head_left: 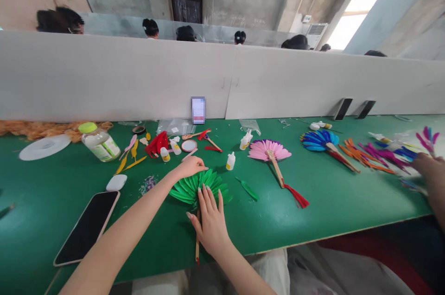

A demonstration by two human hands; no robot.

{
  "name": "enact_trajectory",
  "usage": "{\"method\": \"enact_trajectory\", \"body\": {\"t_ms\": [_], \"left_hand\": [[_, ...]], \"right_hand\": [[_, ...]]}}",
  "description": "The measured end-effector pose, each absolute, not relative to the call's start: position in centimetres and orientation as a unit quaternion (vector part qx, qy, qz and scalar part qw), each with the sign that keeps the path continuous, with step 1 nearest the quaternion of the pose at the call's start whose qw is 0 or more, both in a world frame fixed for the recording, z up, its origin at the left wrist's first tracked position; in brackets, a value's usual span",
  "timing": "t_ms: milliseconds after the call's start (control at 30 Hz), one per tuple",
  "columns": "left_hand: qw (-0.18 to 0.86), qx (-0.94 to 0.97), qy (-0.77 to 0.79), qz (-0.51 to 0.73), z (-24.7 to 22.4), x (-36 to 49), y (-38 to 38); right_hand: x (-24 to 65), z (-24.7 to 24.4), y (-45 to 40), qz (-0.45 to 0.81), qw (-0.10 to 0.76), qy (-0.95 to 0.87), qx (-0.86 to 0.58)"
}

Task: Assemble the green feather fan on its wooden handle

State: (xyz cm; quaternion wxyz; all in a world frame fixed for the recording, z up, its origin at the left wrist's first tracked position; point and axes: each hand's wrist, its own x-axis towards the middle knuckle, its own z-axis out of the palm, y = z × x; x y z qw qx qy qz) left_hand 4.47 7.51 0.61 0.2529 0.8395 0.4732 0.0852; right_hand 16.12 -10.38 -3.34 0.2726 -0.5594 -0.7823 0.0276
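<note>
A green feather fan (186, 191) lies on the table in front of me, its thin wooden handle (197, 246) pointing toward the near edge. My right hand (211, 221) rests flat on the lower middle of the feathers, fingers stretched out. At the fan's far edge, my left hand (190, 168) has its fingers curled together close to the feather tips; whatever may be between them is hidden. A loose green feather (248, 189) lies to the right of the fan. Just beyond it stands a small white glue bottle (230, 161) with a yellow label.
A pink feather fan (270, 152) with a red tassel and a blue feather fan (321, 141) lie to the right. Red feathers (158, 144), a jar (99, 143) and a phone (88, 227) are on the left. A co-worker's hand (431, 176) holds feathers at far right.
</note>
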Motion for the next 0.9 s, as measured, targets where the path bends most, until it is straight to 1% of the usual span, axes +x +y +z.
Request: {"method": "enact_trajectory", "body": {"t_ms": [267, 600, 900], "left_hand": [[0.247, 0.84, 0.475, 0.083, 0.4, 4.9, 7.1], [0.234, 0.836, 0.483, 0.114, 1.8, 5.3, 7.0], [0.272, 0.862, 0.422, 0.062, 2.2, 7.5, 6.3]], "right_hand": [[16.1, -3.3, -10.4, 0.039, 0.266, -0.781, -0.563], [16.2, -3.0, -10.5, 0.037, 0.27, -0.781, -0.563], [16.3, -3.2, -10.5, 0.049, 0.276, -0.777, -0.563]]}}
